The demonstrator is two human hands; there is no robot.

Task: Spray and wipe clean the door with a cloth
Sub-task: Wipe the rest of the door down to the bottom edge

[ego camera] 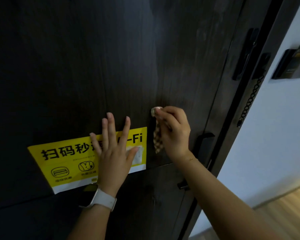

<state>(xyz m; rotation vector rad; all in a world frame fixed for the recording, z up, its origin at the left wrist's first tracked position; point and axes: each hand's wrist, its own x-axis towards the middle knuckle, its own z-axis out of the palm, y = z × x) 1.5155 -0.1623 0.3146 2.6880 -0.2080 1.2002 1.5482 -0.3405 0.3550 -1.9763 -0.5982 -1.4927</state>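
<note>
- You look to be in the wiping part of the job: your right hand [173, 130] has the cloth [157, 134] pressed to the door [93, 58], and no spray bottle is in view.
- I cannot tell whether the door has been sprayed; the dark panel shows faint smears above your right hand, but they could be glare as easily as wet.
- Nothing shows how much of the panel is done. Judging by where the cloth sits, the upper door, the strip by the lock [246, 54] and the lower panel may all remain.
- Your right hand is curled closed around the cloth, fingers folded over a bunched wad at the fingertips, with a checked tail hanging down from under the palm.
- The wad touches the door at the top of your right hand; the tail lies against the door just to the thumb side of your wrist.
- Your left hand [113, 149] is flat and open, fingers spread, holding nothing. It rests on the door across the yellow sticker [62, 161], palm on the sticker and fingertips on bare wood above it.
- The cloth is to the right of your left hand, near it but apart, with a strip of bare door and the sticker's right edge between them.
- The handle [204, 141] is just beyond your right hand, toward the door's edge; the chain [251, 99] hangs farther out and higher.
- The sticker has a pale scuffed patch just by your left thumb; go lightly there, as its edge could lift.
</note>
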